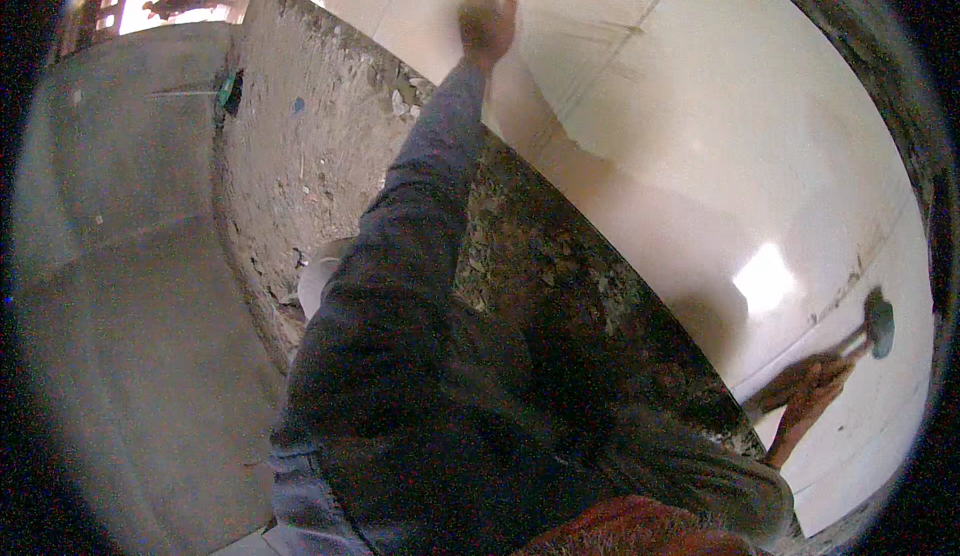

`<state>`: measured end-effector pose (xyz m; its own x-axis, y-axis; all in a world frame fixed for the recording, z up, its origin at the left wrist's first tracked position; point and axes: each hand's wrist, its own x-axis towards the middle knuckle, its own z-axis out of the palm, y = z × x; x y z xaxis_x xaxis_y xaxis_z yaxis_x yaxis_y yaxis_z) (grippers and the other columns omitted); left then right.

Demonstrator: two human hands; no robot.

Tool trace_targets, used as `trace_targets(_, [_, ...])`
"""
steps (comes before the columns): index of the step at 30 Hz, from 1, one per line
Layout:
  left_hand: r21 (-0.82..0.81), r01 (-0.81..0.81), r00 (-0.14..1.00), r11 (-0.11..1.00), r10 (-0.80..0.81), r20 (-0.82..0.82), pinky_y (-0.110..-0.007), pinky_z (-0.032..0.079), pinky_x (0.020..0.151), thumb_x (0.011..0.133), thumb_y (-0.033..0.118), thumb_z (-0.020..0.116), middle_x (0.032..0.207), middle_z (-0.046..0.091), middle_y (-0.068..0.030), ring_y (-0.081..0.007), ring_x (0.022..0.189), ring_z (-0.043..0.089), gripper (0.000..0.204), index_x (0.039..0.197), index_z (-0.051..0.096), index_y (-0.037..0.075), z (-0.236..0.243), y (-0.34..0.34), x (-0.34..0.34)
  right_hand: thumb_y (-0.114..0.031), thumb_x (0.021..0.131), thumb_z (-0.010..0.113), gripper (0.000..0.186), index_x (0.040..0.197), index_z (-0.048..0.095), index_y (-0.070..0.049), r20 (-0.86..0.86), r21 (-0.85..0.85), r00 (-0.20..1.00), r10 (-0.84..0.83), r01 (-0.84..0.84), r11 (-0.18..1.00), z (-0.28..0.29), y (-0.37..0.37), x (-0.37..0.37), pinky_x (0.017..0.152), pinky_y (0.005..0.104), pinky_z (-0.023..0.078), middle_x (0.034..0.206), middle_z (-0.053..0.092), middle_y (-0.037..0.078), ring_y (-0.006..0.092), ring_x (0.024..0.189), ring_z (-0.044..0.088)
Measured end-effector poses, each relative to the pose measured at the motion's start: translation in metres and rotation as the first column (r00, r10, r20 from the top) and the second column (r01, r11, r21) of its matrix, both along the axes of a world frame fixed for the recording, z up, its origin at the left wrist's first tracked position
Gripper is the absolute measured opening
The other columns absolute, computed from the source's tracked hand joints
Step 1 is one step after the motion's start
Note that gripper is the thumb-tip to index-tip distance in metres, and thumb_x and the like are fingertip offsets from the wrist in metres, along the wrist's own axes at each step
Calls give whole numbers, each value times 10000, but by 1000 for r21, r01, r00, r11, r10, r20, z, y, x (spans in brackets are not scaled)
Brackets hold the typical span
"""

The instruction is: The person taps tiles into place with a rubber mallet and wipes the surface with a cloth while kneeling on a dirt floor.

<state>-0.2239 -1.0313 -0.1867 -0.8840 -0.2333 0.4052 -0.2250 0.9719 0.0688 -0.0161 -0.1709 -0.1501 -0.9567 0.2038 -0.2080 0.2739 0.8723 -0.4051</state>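
Note:
My left arm reaches far forward over pale, glossy tiles. My left hand is stretched out on the tiled surface with nothing held in it, and it looks slightly blurred. At the lower right, the fingers of my right hand wrap around the handle of a mallet. The mallet's dark grey-green head is over the tiles near their right side; whether it touches them I cannot tell. Dark joint lines run between the tiles, and a bright patch of light reflects off the surface.
Rough ground with loose rubble borders the tiles' straight left edge. A grey wall stands on the left, with a small green object near it. Something white and rounded shows partly behind my left arm. Bright openings are at the upper left.

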Motion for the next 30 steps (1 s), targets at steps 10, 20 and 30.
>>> trace_targets(10, [30, -356, 907, 934, 338, 252, -593, 260, 1200, 998, 674, 432, 1616, 388, -198, -427, 1463, 383, 861, 1565, 380, 28, 12, -185, -28, -343, 1074, 536, 612, 1557, 346, -19, 78, 514, 996, 49, -82, 854, 13, 29, 29, 1151, 473, 395, 1487, 479, 262, 404, 1338, 506])
trace_targets(20, [118, -414, 886, 902, 370, 281, -658, 160, 1225, 1062, 593, 296, 1709, 223, -145, -422, 1561, 206, 745, 1613, 317, 92, 29, -205, -51, -243, 1058, 582, 532, 1494, 411, 10, 67, 482, 985, -157, 106, 870, 11, 15, 21, 1112, 435, 423, 1433, 526, 242, 352, 1295, 537])
trace_targets(30, [133, -197, 979, 971, 202, -25, -696, 160, 1205, 1039, 608, 388, 1662, 335, -153, -413, 1529, 293, 763, 1580, 374, 70, 3, -170, -100, -247, 1052, 587, 456, 1416, 477, 4, 236, -30, 815, 529, -538, 842, 152, -321, -241, 862, 356, 444, 1168, 590, 147, 223, 979, 535])
